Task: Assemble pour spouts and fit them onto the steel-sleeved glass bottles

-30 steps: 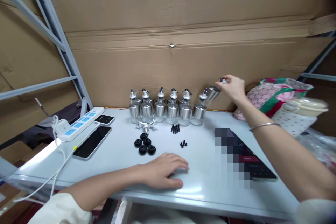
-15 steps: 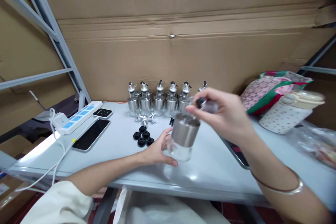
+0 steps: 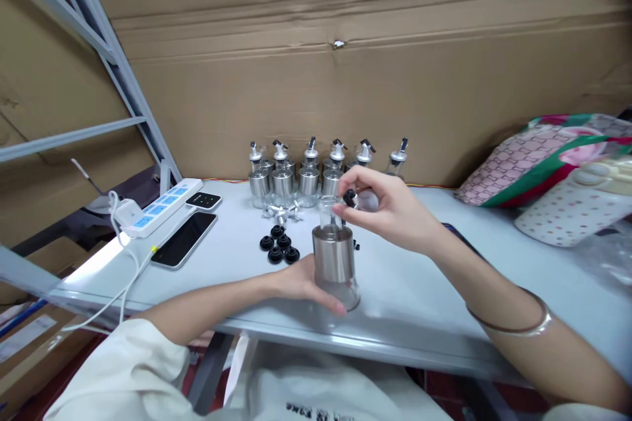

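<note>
A glass bottle with a steel sleeve [image 3: 334, 255] stands upright near the front of the grey table, its neck uncapped. My left hand [image 3: 309, 286] is wrapped round its lower left side. Just right of the bottle's neck, my right hand [image 3: 390, 207] pinches a small black-tipped pourer part [image 3: 351, 198]; the rest of that part is mostly hidden by the fingers. Behind the hands stand several similar bottles [image 3: 283, 182] with silver pourer tops. Silver pourer pieces [image 3: 282, 212] lie in front of them, and several black ribbed stoppers [image 3: 275, 255] lie left of the held bottle.
At the left lie a phone [image 3: 185, 240], a small black device [image 3: 204, 200] and a white power strip [image 3: 168, 207] with cables. A patterned bag [image 3: 518, 168] and a spotted flask [image 3: 567, 214] are at the right. Cardboard [image 3: 296, 92] rises behind the table.
The held bottle has gone from tilted to upright. My right hand has come left, close to its neck, still pinching the black-tipped part. The camera view has shifted slightly.
</note>
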